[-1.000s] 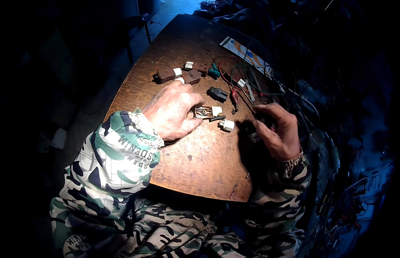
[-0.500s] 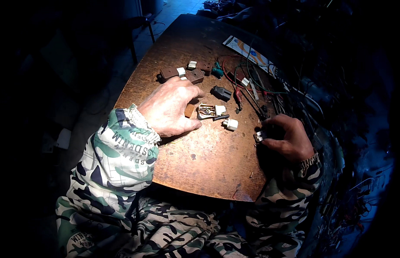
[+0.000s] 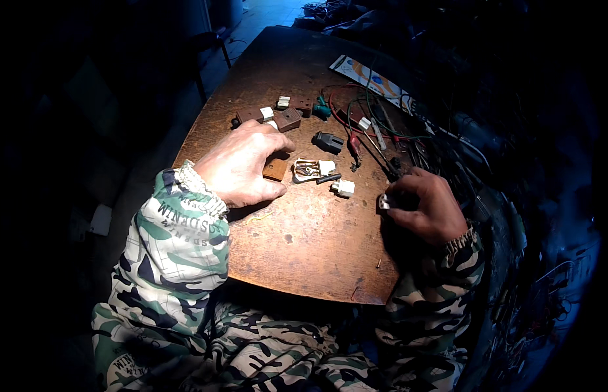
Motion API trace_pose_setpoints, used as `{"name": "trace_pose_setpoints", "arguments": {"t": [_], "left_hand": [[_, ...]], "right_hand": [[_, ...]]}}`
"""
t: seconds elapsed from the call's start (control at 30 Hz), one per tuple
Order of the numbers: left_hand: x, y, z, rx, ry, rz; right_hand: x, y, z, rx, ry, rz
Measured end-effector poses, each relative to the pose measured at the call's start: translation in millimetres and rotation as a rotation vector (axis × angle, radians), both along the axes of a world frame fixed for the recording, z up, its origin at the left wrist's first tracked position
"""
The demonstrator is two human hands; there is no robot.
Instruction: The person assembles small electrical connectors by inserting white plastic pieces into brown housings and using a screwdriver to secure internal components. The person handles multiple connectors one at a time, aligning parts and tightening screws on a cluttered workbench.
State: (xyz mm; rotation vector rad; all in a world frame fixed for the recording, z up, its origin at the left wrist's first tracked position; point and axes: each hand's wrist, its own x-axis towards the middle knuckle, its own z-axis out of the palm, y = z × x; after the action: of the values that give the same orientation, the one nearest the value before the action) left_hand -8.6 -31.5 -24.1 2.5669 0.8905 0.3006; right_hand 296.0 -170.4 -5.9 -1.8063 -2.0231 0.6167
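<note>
left hand: grip spread around a brown block, near an opened white casing on the worktop. right hand: grip pinching a small white piece.

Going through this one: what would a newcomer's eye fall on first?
Most likely the brightly lit left hand, spread around an orange-brown block left of centre on the wooden table. Just right of that block lies an open, white-edged casing, its insides bared. In dimmer light farther right, the right hand pinches a small whitish piece.
</note>
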Motion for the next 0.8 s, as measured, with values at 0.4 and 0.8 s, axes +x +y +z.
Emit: {"name": "trace_pose_setpoints", "arguments": {"t": [0.4, 0.8], "left_hand": [[8, 2, -6, -0.002, -0.054, -0.055], [9, -2, 1, -0.044, -0.010, -0.030]], "right_hand": [[2, 0, -24, 0.006, 0.621, -0.056], [-3, 3, -27, 0.199, 0.392, -0.071]]}}
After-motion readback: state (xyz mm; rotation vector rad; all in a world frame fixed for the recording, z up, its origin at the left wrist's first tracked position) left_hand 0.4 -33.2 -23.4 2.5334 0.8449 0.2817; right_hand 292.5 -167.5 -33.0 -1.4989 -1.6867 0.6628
